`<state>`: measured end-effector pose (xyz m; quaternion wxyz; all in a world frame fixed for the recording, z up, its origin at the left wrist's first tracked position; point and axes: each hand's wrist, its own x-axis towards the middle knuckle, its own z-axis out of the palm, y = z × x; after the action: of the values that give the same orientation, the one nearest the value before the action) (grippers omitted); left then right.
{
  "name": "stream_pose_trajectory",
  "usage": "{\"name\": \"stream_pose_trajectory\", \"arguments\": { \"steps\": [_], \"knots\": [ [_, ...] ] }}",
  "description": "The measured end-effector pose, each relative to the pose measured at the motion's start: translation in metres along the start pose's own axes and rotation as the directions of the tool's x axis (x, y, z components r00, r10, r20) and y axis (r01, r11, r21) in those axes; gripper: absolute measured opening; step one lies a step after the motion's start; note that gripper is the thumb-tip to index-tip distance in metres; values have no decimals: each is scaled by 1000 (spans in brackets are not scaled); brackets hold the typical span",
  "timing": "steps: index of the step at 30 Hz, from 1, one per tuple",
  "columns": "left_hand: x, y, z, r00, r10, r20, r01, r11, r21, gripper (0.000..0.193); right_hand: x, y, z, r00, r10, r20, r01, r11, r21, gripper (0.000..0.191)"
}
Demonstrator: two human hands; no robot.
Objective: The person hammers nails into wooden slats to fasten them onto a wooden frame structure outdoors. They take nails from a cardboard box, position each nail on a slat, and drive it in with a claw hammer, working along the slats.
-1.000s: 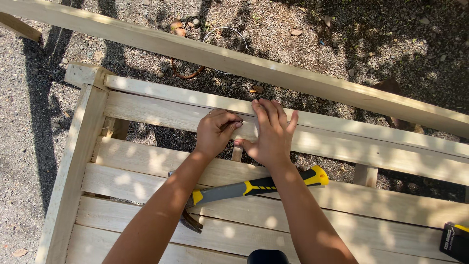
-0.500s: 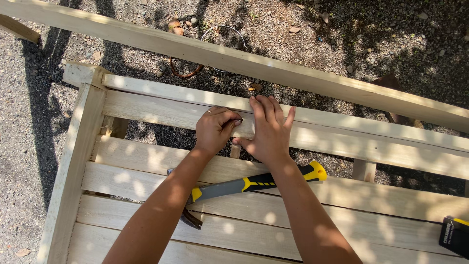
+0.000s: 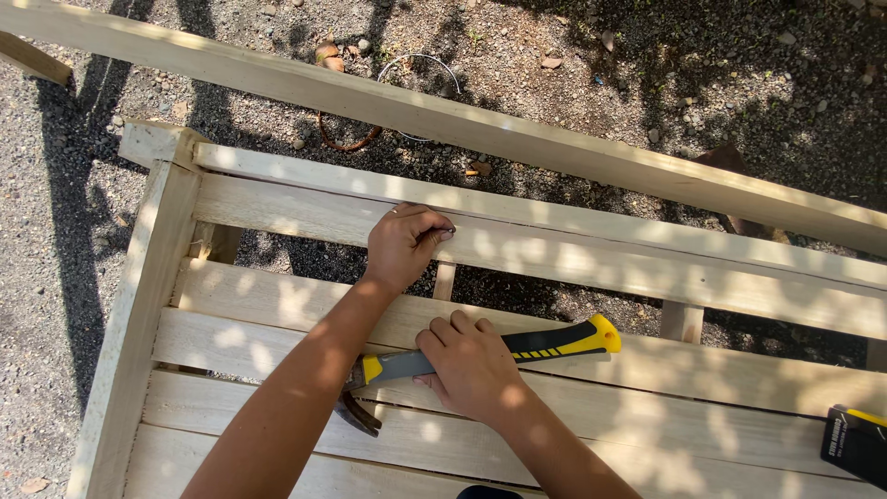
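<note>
Two hands work over a slatted wooden frame (image 3: 277, 305) lying on gravel (image 3: 55, 277). Nearest, the right hand (image 3: 471, 365) lies on the hammer (image 3: 490, 354), fingers curled over its grey and yellow handle; the hammer rests flat across a slat, its claw head at the left, partly under the left forearm. Farther up, the left hand (image 3: 404, 245) has its grip pinched narrow on something small against an upper slat; what it is cannot be told. Beyond, a long loose board (image 3: 554, 148) crosses the frame aslant. A black and yellow tool (image 3: 855, 444) sits at the right edge.
</note>
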<state>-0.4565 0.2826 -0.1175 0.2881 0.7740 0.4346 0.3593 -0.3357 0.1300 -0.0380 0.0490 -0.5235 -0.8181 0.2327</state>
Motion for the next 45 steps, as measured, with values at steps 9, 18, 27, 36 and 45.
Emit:
{"name": "stream_pose_trajectory", "arguments": {
  "steps": [9, 18, 27, 36, 45],
  "knots": [
    [2, 6, -2, 1000, -16, 3, 16, 1000, 16, 8, -106, 35, -59, 939, 336, 80, -339, 940, 36, 41],
    [4, 6, 0, 1000, -12, -4, 12, 1000, 10, 8, -88, 60, -61, 757, 651, 48, -602, 669, 436, 36],
    [5, 5, 0, 1000, -17, -2, 17, 999, 41, 9, -30, 33, -53, 773, 614, -157, -539, 768, 347, 31],
    [4, 1, 3, 1000, -10, -19, 11, 1000, 26, 10, -25, 33, -46, 751, 643, -146, -562, 740, 368, 31],
    [-10, -3, -28, 982, 58, -180, -44, 996, 81, 24, -59, 29, -35, 641, 763, -88, -687, 621, 377, 33]
  ]
}}
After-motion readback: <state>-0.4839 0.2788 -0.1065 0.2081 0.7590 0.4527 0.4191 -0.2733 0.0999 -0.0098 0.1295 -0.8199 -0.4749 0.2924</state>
